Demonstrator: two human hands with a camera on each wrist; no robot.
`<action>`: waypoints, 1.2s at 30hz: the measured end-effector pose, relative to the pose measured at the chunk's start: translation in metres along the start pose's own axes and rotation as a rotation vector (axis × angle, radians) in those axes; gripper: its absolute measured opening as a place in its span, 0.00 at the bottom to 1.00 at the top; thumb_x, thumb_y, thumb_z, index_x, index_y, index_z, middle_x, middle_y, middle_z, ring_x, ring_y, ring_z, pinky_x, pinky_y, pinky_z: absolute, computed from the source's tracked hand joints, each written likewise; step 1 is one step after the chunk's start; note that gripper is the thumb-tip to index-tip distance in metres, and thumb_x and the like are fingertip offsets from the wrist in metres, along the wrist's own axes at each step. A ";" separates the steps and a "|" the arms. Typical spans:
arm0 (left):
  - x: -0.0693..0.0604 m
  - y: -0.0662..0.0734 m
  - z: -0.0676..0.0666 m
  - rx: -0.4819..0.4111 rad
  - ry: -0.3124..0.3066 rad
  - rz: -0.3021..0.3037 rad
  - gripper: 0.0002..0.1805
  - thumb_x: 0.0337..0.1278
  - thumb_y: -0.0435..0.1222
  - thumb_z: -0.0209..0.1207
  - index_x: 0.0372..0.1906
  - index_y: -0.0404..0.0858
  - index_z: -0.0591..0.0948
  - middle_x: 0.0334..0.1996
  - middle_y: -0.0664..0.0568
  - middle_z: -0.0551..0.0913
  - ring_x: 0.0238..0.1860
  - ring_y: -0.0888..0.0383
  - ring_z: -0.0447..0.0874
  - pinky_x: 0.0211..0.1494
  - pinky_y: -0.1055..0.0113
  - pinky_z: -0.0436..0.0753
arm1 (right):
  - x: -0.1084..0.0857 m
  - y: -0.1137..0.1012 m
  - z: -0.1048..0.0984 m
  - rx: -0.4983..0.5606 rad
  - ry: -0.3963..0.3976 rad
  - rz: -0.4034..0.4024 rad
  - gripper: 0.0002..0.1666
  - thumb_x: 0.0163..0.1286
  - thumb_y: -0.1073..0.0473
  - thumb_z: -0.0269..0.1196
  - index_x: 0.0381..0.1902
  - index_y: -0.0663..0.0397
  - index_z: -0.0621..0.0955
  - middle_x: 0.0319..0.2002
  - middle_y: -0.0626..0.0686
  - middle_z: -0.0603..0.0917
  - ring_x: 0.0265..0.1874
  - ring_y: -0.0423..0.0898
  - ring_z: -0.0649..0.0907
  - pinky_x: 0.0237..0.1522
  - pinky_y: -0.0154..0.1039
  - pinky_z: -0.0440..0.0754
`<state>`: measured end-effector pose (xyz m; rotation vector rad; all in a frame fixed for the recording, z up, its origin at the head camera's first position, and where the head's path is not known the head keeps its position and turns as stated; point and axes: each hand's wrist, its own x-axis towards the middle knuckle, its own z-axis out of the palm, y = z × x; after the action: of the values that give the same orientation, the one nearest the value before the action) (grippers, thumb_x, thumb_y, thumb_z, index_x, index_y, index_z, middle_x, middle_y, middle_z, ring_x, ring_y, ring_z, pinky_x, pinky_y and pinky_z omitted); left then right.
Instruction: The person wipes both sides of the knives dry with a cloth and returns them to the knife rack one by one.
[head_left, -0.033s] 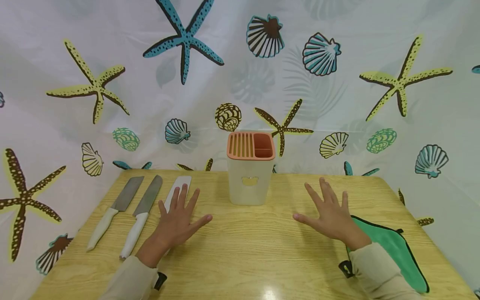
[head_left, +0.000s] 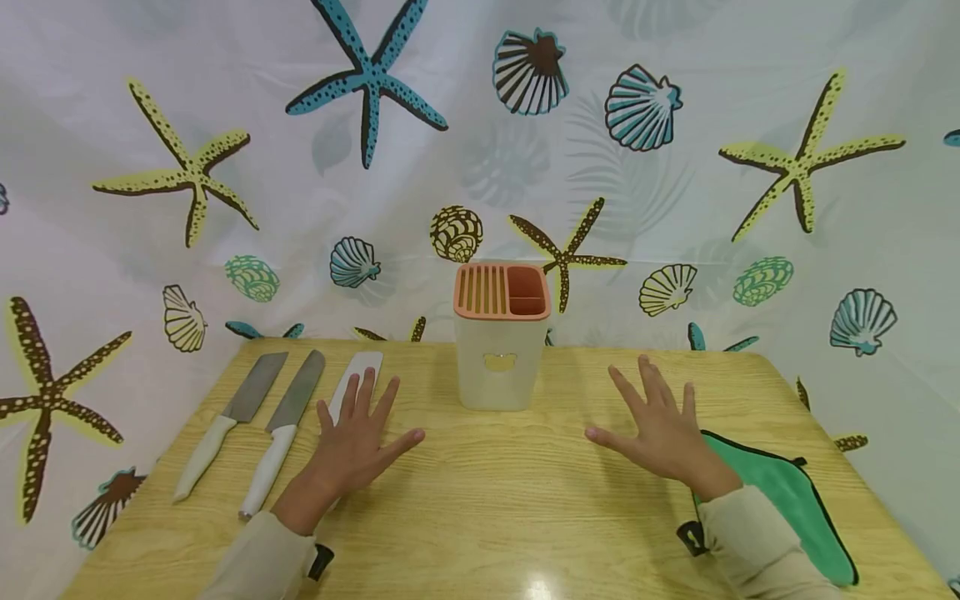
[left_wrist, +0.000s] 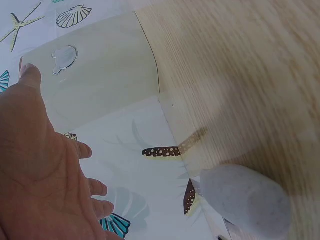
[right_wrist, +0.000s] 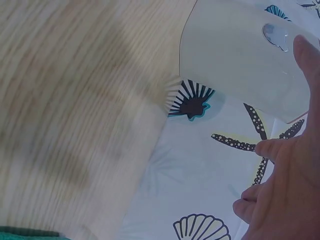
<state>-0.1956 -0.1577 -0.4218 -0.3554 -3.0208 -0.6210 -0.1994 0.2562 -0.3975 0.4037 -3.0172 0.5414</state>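
Observation:
My left hand [head_left: 352, 446] hovers palm down with its fingers spread, above a long white object [head_left: 367, 365]. The hand hides much of that object, so its kind cannot be told. Left of it lie a chef's knife [head_left: 300, 392] and a broad-bladed cleaver [head_left: 257, 385], both with pale handles pointing toward me. A cream knife holder [head_left: 498, 371] with a slotted orange top stands upright between the hands, farther back. My right hand [head_left: 660, 433] is likewise spread, holding nothing, beside a green cloth [head_left: 787, 500]. Its sleeve covers part of the cloth.
Everything lies on a wood-grain table [head_left: 487, 517]. Behind its back edge hangs a white curtain [head_left: 420, 200] printed with starfish and shells. The rounded end of a pale object [left_wrist: 245, 200] shows close up in the left wrist view. Dark straps hang at both cuffs.

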 end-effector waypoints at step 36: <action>-0.022 -0.026 0.002 0.196 -0.105 -0.153 0.37 0.63 0.47 0.61 0.66 0.25 0.66 0.61 0.28 0.70 0.63 0.29 0.68 0.54 0.32 0.75 | -0.069 0.071 -0.022 -0.166 -0.264 0.384 0.60 0.64 0.19 0.51 0.58 0.75 0.75 0.46 0.73 0.82 0.36 0.61 0.85 0.31 0.54 0.82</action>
<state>-0.1803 -0.1849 -0.4359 -0.1543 -3.1956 -0.3177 -0.1520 0.3453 -0.4075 -0.1304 -3.3810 0.2643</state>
